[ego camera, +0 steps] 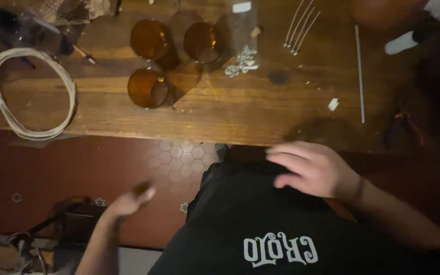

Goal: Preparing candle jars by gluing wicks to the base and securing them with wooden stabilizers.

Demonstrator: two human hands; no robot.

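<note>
The right hand (309,168) lies flat on the black shirt (260,224) just below the table (220,109) edge, fingers loosely spread and holding nothing. The left hand (131,199) hangs lower over the red floor (77,163), blurred; something small and dark sits at its fingertips, but I cannot tell if it grips it. The 3 amber jars (149,87) stand on the table well above both hands, with a cord coil (30,91) to their left and metal wicks (299,25) to their right.

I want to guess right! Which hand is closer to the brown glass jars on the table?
Probably the right hand: it rests at the table edge, while the left hand hangs low over the floor, farther from the jars.
</note>
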